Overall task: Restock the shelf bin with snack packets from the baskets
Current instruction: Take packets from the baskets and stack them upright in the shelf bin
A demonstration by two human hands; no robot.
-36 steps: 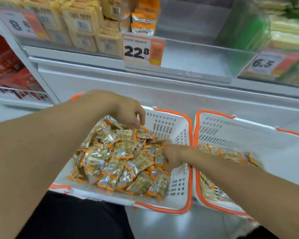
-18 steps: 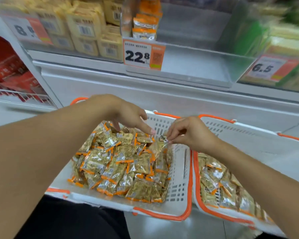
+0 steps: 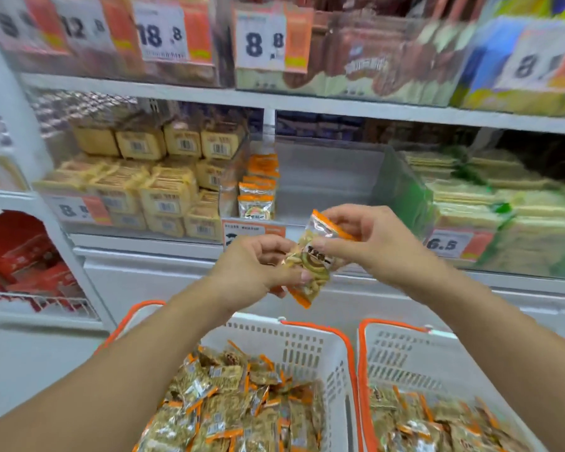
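Head view: both hands hold one snack packet (image 3: 310, 259) above the left basket (image 3: 307, 347) — the left hand (image 3: 255, 265) pinches its lower part, the right hand (image 3: 369, 243) grips its upper orange edge. Beyond the packet, the clear shelf bin (image 3: 323, 181) holds a few matching packets (image 3: 256, 197) at its left side — more fill both baskets, the right basket (image 3: 405, 350) included.

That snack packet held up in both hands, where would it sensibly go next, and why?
Probably forward into the clear shelf bin. Both the left hand and right hand pinch the snack packet just before it, and only a few matching packets stand at its left.
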